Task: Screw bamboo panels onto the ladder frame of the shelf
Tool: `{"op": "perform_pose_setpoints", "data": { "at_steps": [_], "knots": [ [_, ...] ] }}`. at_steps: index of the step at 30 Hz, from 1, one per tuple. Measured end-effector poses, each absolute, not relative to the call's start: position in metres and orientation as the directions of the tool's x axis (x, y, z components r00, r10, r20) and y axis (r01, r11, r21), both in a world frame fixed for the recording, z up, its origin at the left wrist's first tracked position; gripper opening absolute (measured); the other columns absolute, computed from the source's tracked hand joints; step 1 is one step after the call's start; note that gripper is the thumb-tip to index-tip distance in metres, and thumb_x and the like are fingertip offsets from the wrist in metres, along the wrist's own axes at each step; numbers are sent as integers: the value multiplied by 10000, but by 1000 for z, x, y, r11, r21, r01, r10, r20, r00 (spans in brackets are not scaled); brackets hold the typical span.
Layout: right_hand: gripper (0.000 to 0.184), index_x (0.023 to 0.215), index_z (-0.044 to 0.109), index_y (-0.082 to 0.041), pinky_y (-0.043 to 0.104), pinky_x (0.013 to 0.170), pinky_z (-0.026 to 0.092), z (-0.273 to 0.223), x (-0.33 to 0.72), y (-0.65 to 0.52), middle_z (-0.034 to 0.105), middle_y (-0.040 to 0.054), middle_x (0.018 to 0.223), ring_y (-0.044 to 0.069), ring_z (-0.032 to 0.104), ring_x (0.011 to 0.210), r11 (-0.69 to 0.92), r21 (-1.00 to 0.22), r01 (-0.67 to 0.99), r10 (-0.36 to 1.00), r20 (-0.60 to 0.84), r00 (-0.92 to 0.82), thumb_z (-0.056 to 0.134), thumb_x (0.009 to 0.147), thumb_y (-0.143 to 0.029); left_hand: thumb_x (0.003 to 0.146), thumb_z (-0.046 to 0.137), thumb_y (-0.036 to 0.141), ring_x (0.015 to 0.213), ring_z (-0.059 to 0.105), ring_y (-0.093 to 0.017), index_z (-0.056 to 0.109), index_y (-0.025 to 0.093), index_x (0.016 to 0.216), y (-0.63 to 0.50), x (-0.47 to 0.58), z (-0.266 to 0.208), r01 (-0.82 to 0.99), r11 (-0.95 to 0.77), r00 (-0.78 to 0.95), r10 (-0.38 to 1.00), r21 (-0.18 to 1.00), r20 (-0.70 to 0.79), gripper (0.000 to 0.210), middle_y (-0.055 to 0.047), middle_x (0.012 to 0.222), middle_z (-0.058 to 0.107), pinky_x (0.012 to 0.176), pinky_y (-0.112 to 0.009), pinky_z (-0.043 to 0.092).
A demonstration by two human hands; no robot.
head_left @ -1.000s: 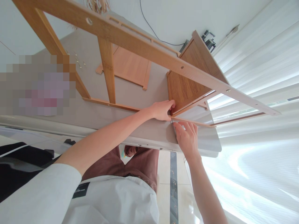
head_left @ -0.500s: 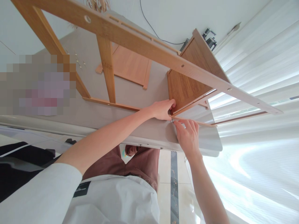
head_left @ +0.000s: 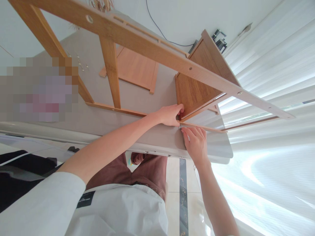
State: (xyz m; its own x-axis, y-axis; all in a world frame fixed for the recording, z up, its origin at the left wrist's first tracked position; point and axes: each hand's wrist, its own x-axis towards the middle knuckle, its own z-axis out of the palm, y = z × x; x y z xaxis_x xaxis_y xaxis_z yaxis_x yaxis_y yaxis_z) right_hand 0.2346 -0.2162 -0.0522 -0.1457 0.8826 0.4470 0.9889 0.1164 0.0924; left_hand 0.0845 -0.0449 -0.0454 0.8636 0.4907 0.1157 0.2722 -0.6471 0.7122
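Note:
A wooden frame with crossbars stands on the table, its upper rail slanting across the view. Its lower rail runs along the table's near side. My left hand is closed around the corner where a wooden panel meets that lower rail, thumb and fingers on either side. Just to the right and nearer to me, my right hand pinches a small thin metal piece against the outer face of the rail. Fingers cover most of this piece, so its exact kind cannot be made out.
Another wooden panel lies flat on the grey table, with several small fittings to its left. A black moka pot stands behind the upright panel. White curtains hang at the right.
My right fingers have shifted slightly around the small metal piece, now bunched closer together. My left hand keeps its hold on the corner. The whole view has drifted a little.

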Motion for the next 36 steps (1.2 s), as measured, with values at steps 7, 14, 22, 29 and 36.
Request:
{"op": "perform_pose_setpoints", "data": {
  "at_steps": [7, 14, 22, 29, 36],
  "knots": [
    [175, 1027, 675, -228, 389, 1044, 388, -52, 234, -221, 718, 42, 983, 178, 634, 938, 121, 102, 987, 879, 451, -154, 522, 974, -161, 706, 663, 319, 1004, 628, -218, 464, 229, 1138, -46, 84, -44, 286, -644, 866, 491, 710, 97, 484, -53, 1236, 625, 753, -320, 469],
    [189, 1020, 684, -239, 395, 1049, 390, -50, 235, -219, 707, 36, 943, 174, 631, 929, 107, 164, 981, 865, 471, -174, 532, 964, -143, 710, 661, 315, 1022, 626, -224, 465, 225, 1159, -45, 84, -45, 294, -644, 866, 493, 706, 89, 498, -60, 1248, 619, 763, -322, 468],
    [215, 1020, 688, -238, 396, 1048, 393, -52, 234, -217, 705, 39, 945, 178, 621, 934, 107, 183, 977, 853, 488, -185, 525, 952, -116, 712, 664, 321, 1000, 625, -220, 468, 222, 1152, -46, 84, -42, 289, -642, 869, 487, 710, 86, 491, -56, 1231, 621, 749, -322, 468],
    [195, 1024, 685, -239, 408, 1060, 387, -52, 235, -218, 701, 36, 946, 179, 616, 935, 98, 205, 974, 854, 485, -188, 535, 959, -134, 712, 669, 329, 994, 625, -214, 466, 220, 1148, -46, 83, -42, 285, -642, 869, 486, 712, 90, 493, -58, 1230, 620, 758, -319, 468],
    [209, 1022, 687, -240, 410, 1069, 383, -52, 234, -217, 697, 32, 943, 176, 613, 928, 98, 222, 970, 848, 492, -198, 543, 944, -109, 712, 661, 326, 987, 629, -212, 466, 227, 1156, -45, 84, -44, 291, -644, 865, 493, 708, 92, 495, -55, 1237, 621, 763, -323, 474]
  ]
}}
